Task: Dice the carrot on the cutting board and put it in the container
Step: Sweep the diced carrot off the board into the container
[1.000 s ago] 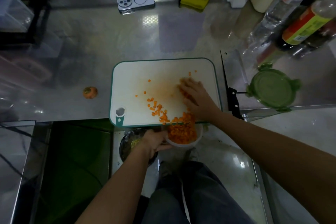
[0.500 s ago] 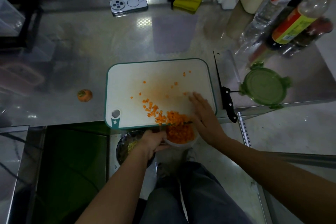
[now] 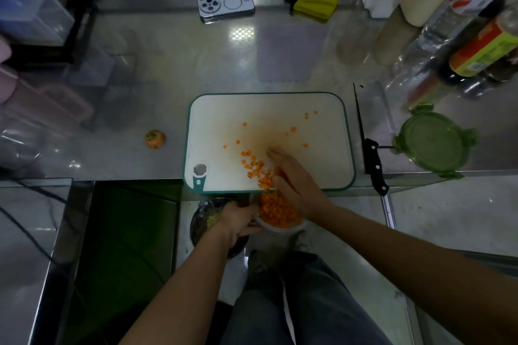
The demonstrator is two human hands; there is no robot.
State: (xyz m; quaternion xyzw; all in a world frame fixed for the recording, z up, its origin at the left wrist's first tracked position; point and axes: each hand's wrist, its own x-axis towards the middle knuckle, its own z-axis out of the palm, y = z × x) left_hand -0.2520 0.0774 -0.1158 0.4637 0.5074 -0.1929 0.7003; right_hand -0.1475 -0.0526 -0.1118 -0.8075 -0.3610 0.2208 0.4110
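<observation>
With the left hand (image 3: pixel 238 218) gripping the container (image 3: pixel 281 230) below the cutting board's (image 3: pixel 224 126) near edge and the right hand (image 3: pixel 293 178) flat-fingered against the diced carrot (image 3: pixel 259 172) heaped there, a wide push could spill dice onto the floor (image 3: pixel 353 244).

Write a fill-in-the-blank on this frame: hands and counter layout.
1. The left hand holds the ____ below the cutting board's near edge.
2. The knife lies between the cutting board and the green ____.
3. The carrot stub sits on the counter to the board's ____.
4. The right hand, fingers straight, touches the diced ____ on the board.
Missing: container; lid; left; carrot.
</observation>
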